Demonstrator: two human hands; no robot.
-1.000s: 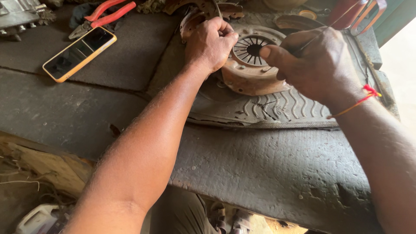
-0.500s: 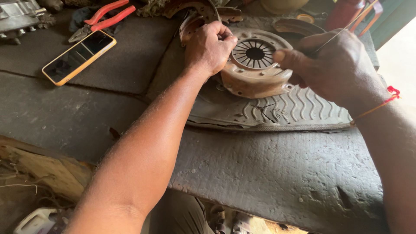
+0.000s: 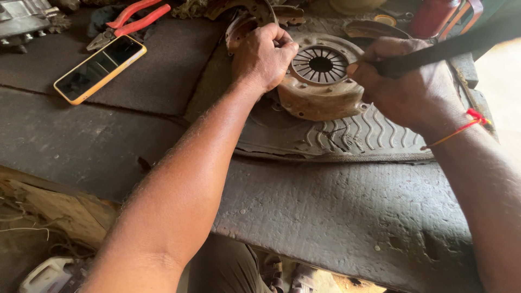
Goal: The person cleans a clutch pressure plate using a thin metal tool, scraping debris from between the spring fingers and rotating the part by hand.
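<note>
A rusty round metal clutch cover with a ring of radial spring fingers around a dark centre hole (image 3: 321, 76) lies on a worn grey rubber mat with wavy tread (image 3: 347, 135), which is spread over the dark, rough bench (image 3: 336, 217). The clutch cover sits between the two hands, at the far side of the bench.

The left hand (image 3: 263, 54) is curled into a fist at the cover's left rim, touching its edge; whether it grips the rim itself or something small against it cannot be told. The right hand (image 3: 407, 81) is closed around a dark, blurred bar-like tool (image 3: 450, 49) that runs up toward the right, and this hand rests against the cover's right edge. A thin orange and red thread (image 3: 461, 127) circles the right wrist.

Well to the left of the cover, a phone in a yellow case (image 3: 100, 68) lies face up on the bench, and just beyond it lie red-handled pliers (image 3: 133, 19). A rusty curved metal part (image 3: 249, 16) lies behind the left hand.
</note>
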